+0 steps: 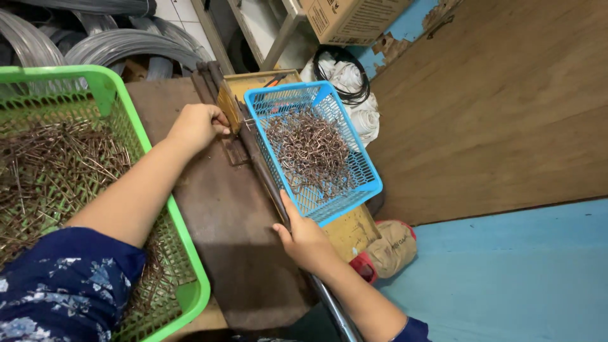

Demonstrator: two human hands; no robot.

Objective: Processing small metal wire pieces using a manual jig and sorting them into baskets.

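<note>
At the far left stands a bright green plastic mesh basket (101, 88), loaded with straight, rust-brown lengths of cut wire (57, 164). Behind it lie grey coils of steel wire (120, 44). The left hand (196, 125) reaches across the basket's rim to a dark brown, worn metal bench plate (234, 228), its fingers curled together and pinched against a small yellowish block (229, 109) at the head of the plate (what sits between the fingertips is too small to make out). Along the plate's right edge runs a long dark metal lever bar (263, 171); the right hand (307, 240) wraps it near the lower end, fingers closed round the bar and thumb lying along it. Just beside the bar sits a blue plastic mesh tray (367, 174) holding a heap of bent brown wire hooks (310, 152). Farther right are white cloth bundles (358, 101), a cardboard box (354, 19) and a brown wooden panel (494, 114).
</note>
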